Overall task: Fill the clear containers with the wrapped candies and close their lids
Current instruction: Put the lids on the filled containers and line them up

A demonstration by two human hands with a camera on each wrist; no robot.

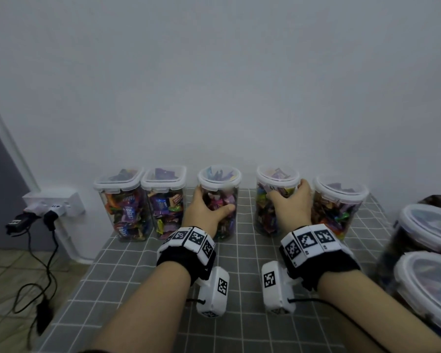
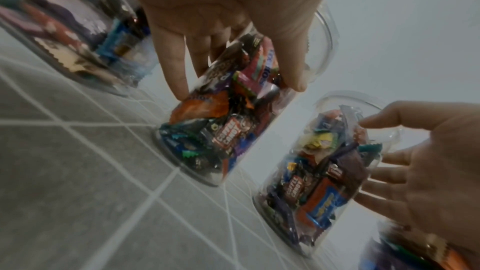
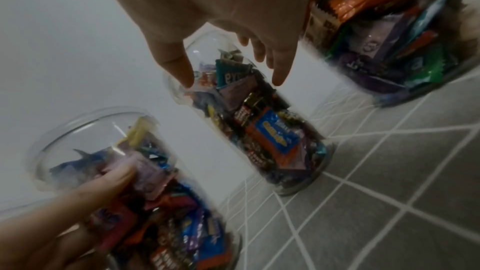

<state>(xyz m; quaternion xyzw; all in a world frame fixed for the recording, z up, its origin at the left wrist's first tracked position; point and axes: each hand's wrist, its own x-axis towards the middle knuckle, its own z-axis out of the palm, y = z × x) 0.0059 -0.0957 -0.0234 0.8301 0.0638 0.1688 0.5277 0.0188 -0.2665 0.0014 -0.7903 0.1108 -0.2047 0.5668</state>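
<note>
Five clear candy-filled containers with white-rimmed lids on stand in a row against the wall. My left hand (image 1: 213, 201) grips the middle round container (image 1: 222, 184), thumb across its front and fingers on its left side. In the left wrist view the left hand (image 2: 239, 89) wraps that container (image 2: 228, 130). My right hand (image 1: 288, 189) holds the fourth container (image 1: 265, 215) near its top. The right wrist view shows the right hand (image 3: 232, 81) with thumb and fingers on either side of this container (image 3: 272, 130). Both containers stand upright on the grey grid tablecloth (image 1: 239, 276).
Two rectangular containers (image 1: 122, 207) stand left of my hands and a round one (image 1: 339, 207) to the right. Two larger lidded tubs (image 1: 428, 225) sit at the right edge. A wall socket with plugs and cables (image 1: 54, 202) lies beyond the table's left edge.
</note>
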